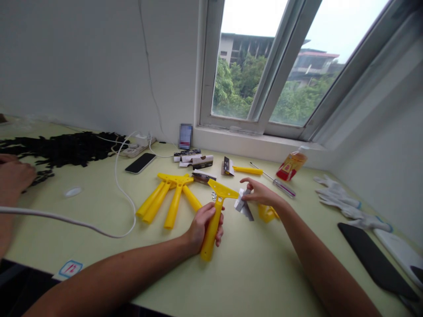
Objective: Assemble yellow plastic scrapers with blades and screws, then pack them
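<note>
My left hand (206, 224) is wrapped round the handle of a yellow plastic scraper (211, 235), held head up and slightly tilted above the table. My right hand (261, 193) is at a few grey metal plates (244, 212); its thumb and fingers curl round the upper one. Small metal bits (214, 196), perhaps screws, lie behind the scraper's head. To the left, several more yellow scraper handles (173, 204) lie fanned out. Yellow plastic parts (266, 212) are partly hidden behind my right wrist.
Behind are small printed boxes (201, 161), another yellow scraper (247, 170), a screwdriver (284, 188) and an orange-red bottle (291, 165). White gloves (346, 200) lie right. Left are a phone (140, 163), a white cable (82, 225), black pieces (72, 147) and another person's hand (16, 174).
</note>
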Action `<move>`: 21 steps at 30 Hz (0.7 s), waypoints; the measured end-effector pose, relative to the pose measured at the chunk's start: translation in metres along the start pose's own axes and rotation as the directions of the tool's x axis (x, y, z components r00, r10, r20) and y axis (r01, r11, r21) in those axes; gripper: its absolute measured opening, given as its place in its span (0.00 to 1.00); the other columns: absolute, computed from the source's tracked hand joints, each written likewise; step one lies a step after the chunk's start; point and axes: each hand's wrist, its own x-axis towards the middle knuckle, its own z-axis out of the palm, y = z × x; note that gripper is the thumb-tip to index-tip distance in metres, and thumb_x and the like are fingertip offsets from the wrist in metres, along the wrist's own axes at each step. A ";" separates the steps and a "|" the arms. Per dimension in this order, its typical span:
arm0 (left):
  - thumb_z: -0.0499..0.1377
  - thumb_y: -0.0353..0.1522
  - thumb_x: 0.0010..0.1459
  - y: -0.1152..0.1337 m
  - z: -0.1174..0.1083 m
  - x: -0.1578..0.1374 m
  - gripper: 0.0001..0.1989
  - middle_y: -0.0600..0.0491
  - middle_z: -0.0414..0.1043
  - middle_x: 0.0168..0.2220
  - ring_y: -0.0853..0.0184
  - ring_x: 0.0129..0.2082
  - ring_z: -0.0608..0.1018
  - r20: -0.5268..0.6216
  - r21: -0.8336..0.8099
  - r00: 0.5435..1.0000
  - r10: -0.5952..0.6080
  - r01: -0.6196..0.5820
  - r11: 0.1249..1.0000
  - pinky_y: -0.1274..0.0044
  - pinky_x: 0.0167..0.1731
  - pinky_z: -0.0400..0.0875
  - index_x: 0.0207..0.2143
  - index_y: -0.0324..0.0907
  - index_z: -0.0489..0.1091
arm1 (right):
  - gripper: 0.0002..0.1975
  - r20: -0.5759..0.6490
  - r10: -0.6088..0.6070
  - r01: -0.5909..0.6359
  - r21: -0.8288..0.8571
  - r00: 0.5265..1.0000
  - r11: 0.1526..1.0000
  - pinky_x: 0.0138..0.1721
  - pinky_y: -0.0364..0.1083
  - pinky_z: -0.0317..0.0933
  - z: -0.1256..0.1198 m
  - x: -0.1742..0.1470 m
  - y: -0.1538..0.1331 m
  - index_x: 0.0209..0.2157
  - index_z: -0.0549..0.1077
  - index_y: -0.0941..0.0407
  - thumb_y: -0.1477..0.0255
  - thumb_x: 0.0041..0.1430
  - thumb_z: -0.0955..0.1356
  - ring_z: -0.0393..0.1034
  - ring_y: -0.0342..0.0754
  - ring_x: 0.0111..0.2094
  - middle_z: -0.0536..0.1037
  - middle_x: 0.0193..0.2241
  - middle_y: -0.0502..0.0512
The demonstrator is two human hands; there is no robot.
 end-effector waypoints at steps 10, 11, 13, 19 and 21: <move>0.52 0.37 0.61 0.002 0.003 -0.008 0.12 0.55 0.64 0.28 0.73 0.15 0.68 0.082 0.033 0.995 -0.049 0.047 0.998 0.81 0.10 0.63 0.43 0.39 0.65 | 0.42 -0.189 -0.182 0.259 0.575 0.965 0.776 0.40 0.47 0.66 -0.037 -0.036 -0.043 0.62 0.52 0.51 0.66 0.49 0.74 0.69 0.44 0.34 0.71 0.31 0.48; 0.53 0.37 0.61 0.003 0.004 -0.009 0.13 0.55 0.64 0.28 0.73 0.15 0.68 0.111 0.047 0.991 -0.080 0.075 0.996 0.81 0.10 0.63 0.43 0.39 0.65 | 0.42 -0.221 -0.214 0.304 0.575 0.951 0.759 0.40 0.47 0.66 -0.044 -0.042 -0.049 0.63 0.51 0.50 0.66 0.50 0.74 0.69 0.45 0.36 0.72 0.31 0.49; 0.54 0.38 0.60 0.002 0.006 -0.013 0.13 0.54 0.65 0.29 0.73 0.15 0.68 0.169 0.081 0.975 -0.144 0.132 0.988 0.81 0.10 0.62 0.43 0.38 0.65 | 0.42 -0.228 -0.295 0.373 0.564 0.928 0.737 0.41 0.46 0.66 -0.055 -0.056 -0.061 0.64 0.50 0.48 0.68 0.53 0.73 0.69 0.45 0.38 0.73 0.35 0.51; 0.56 0.39 0.60 -0.001 0.014 -0.020 0.14 0.54 0.65 0.29 0.73 0.15 0.68 0.201 0.192 0.951 -0.235 0.197 0.961 0.82 0.10 0.62 0.42 0.38 0.65 | 0.43 0.001 -0.440 0.382 0.495 0.898 0.781 0.41 0.48 0.69 -0.055 -0.082 -0.090 0.66 0.45 0.42 0.72 0.56 0.71 0.69 0.40 0.34 0.69 0.47 0.56; 0.56 0.40 0.59 -0.001 0.016 -0.020 0.15 0.53 0.65 0.30 0.73 0.15 0.68 0.196 0.217 0.947 -0.254 0.211 0.953 0.82 0.10 0.61 0.42 0.38 0.65 | 0.42 0.025 -0.428 0.371 0.455 0.903 0.809 0.42 0.48 0.69 -0.047 -0.080 -0.095 0.66 0.46 0.43 0.72 0.56 0.70 0.68 0.39 0.35 0.68 0.48 0.55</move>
